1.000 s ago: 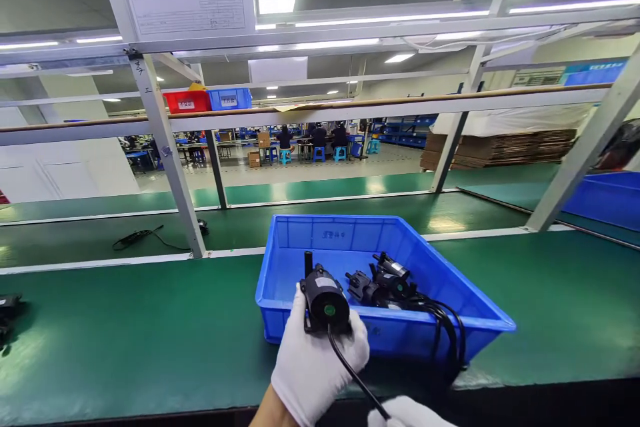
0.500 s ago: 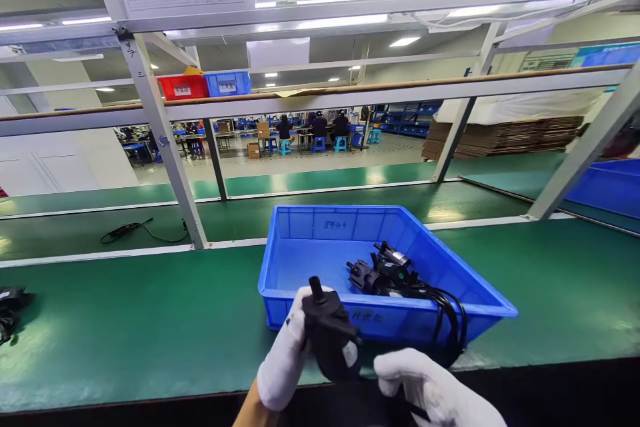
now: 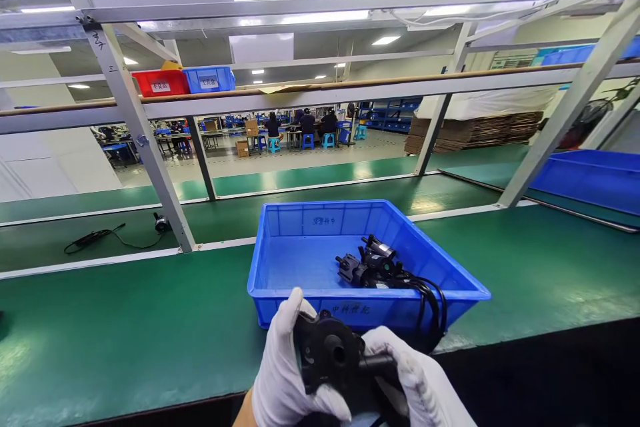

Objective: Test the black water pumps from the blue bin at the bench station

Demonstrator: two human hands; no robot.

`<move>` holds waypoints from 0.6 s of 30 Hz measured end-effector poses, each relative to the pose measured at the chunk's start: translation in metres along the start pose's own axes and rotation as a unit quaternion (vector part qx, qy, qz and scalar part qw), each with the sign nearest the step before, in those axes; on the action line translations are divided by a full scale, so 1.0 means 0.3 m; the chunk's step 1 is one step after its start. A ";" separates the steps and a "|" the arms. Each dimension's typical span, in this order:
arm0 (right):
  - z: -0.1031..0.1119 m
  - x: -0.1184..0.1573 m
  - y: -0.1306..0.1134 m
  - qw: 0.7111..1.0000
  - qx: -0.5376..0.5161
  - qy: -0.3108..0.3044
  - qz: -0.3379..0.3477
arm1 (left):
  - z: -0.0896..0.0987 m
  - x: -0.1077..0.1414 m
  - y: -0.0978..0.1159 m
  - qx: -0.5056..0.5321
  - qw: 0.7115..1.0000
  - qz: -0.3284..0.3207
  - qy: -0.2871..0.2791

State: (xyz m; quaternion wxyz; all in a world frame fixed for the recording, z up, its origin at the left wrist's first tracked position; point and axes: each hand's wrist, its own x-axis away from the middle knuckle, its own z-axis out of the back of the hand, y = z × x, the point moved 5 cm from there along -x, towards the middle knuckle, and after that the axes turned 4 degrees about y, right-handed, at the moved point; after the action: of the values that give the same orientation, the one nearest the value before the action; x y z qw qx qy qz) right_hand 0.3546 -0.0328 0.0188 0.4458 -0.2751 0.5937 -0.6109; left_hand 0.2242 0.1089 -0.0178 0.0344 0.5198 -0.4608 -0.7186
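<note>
My left hand [image 3: 287, 367], in a white glove, is wrapped round a black motor-like part [image 3: 334, 354] with a round port facing me. My right hand [image 3: 413, 374], also gloved, has its fingers closed on the right side of the same part, by a short black tube. Just beyond both hands is a blue bin [image 3: 295, 295]. Several similar black parts [image 3: 370, 267] lie in its right half, and their cables [image 3: 433, 304] hang over the front rim.
The bin stands on a green bench [image 3: 150, 327]. Behind it rises a metal frame [image 3: 145, 140] with a red box [image 3: 161, 82] and a small blue box [image 3: 209, 80] on its shelf. A cabled device [image 3: 161, 222] lies further back left. Seated people are far off.
The black part has turned, so its round port now faces me. My right hand has moved in from the right and closed on it. The whole view has shifted slightly.
</note>
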 end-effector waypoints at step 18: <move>0.085 -0.050 -0.072 0.960 0.120 -0.011 0.252 | 0.035 -0.032 0.115 -0.228 0.954 -0.193 -0.016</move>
State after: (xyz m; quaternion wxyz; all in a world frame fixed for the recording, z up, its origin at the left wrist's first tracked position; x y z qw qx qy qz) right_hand 0.3788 -0.0340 0.0463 0.6212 -0.0682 0.5614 -0.5426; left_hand 0.2055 0.1006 0.0135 0.0047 0.5654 -0.1761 -0.8058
